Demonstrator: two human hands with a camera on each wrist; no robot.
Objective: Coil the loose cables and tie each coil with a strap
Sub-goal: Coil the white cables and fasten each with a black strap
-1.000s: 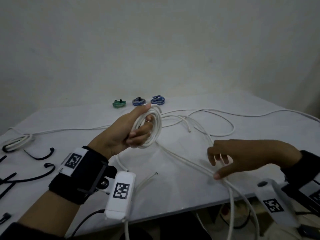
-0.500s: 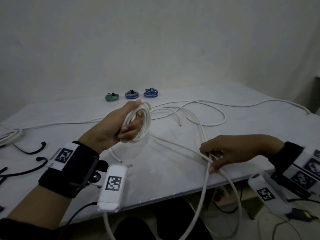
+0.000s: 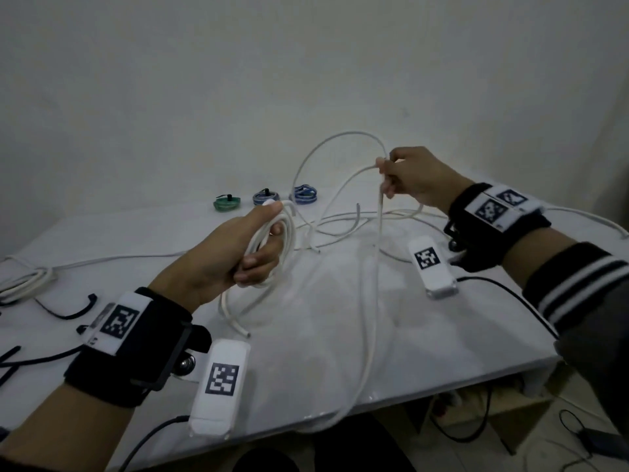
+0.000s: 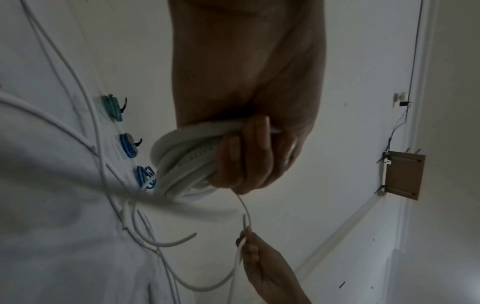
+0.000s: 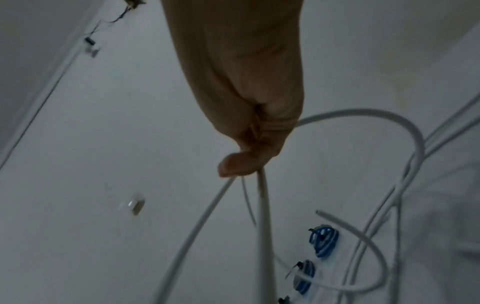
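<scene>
Hands above the table (image 3: 340,335): left hand (image 3: 221,264) grips a white cable coil (image 3: 286,240); right hand (image 3: 415,178) pinches its raised loose strand (image 3: 377,267).

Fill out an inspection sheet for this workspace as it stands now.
Surface: white table, strewn with cable.
Job's things: white coil gripped in the left hand; loose white cable trailing over the front edge; another white bundle at far left.
Clutter: three small tied coils, one green and two blue, at the back; black straps at left.
Grippers: right hand pinches a raised cable loop.
Cables: black leads from the wrist cameras.
Surroundings: plain wall; wires on the floor.
</scene>
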